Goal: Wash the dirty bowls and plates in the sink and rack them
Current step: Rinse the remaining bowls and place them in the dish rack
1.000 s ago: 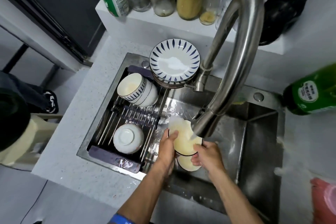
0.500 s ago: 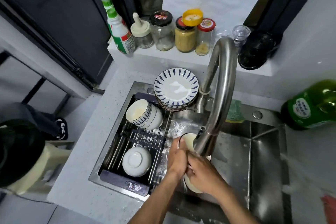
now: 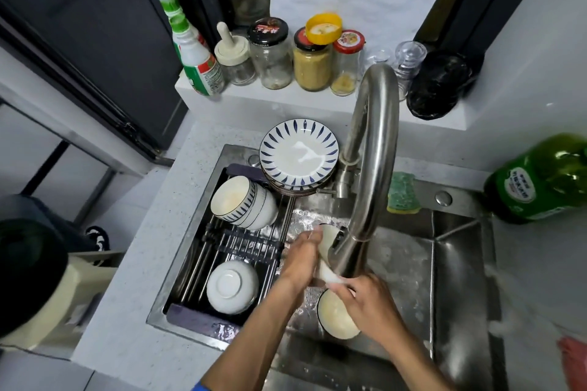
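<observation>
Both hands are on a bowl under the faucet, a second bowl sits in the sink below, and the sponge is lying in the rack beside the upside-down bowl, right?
Not quite. The sponge lies on the sink's back ledge, right of the faucet, not in the rack. The head view shows it. The rest holds.

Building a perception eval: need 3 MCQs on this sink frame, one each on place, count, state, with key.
1. Where is the green sponge?
A. sink ledge right of the faucet
B. in the rack
C. on the window shelf

2. How many bowls lie in the sink under the right hand?
A. none
B. one
C. three

3. How does the near bowl in the rack sit?
A. upright
B. on its side
C. upside down

Key: 1 A, it sits beside the faucet base. 2 B, one cream bowl shows there. 3 C, its foot ring faces up.
</observation>
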`<action>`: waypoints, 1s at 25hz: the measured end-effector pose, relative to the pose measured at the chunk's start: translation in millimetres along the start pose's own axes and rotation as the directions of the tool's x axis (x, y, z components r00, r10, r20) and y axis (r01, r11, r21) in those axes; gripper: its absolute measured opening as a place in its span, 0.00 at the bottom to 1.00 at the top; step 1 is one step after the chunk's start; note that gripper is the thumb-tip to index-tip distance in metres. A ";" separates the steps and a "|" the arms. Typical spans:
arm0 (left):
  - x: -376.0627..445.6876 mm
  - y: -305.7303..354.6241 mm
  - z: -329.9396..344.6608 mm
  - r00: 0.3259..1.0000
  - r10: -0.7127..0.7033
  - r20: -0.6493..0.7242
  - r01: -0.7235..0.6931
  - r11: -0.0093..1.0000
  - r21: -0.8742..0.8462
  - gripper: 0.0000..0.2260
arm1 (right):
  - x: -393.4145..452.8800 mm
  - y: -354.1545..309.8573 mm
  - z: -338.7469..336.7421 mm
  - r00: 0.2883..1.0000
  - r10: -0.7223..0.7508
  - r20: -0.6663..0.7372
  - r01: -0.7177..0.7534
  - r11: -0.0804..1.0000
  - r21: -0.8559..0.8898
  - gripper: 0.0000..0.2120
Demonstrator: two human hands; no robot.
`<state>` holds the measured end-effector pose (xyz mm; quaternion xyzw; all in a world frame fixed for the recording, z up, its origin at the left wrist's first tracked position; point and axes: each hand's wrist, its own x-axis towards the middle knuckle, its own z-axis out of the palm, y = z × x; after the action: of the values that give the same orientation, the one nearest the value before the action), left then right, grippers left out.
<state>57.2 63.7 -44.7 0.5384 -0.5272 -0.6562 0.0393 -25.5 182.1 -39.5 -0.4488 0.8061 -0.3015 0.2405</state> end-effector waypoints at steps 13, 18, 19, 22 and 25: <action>-7.3 -8.8 30.2 0.986 0.153 0.072 -0.168 0.844 0.510 0.19 | -18.3 -2.9 10.9 0.856 0.456 0.244 -0.427 0.355 0.832 0.12; -21.4 11.4 38.8 0.963 0.089 0.254 -0.214 0.827 0.520 0.16 | -14.9 3.3 15.6 0.753 0.619 0.223 -0.436 0.216 0.874 0.03; -19.5 19.2 34.0 0.975 0.013 0.220 -0.120 0.868 0.482 0.12 | -14.0 1.1 13.0 0.788 0.573 0.226 -0.427 0.244 0.871 0.03; 0.8 26.8 12.2 0.994 -0.025 0.103 0.010 0.991 0.137 0.09 | -14.3 -8.2 4.8 0.840 0.462 0.284 -0.390 0.152 0.908 0.09; -8.9 -6.2 20.9 0.996 -0.069 -0.055 0.044 0.932 -0.360 0.15 | 2.3 -7.2 4.1 0.797 0.465 0.384 -0.299 -0.249 0.921 0.13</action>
<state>48.5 85.4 -46.2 0.5589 -0.3815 -0.7237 0.1355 -19.7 176.0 -37.5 0.1704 0.4273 -0.7193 0.5205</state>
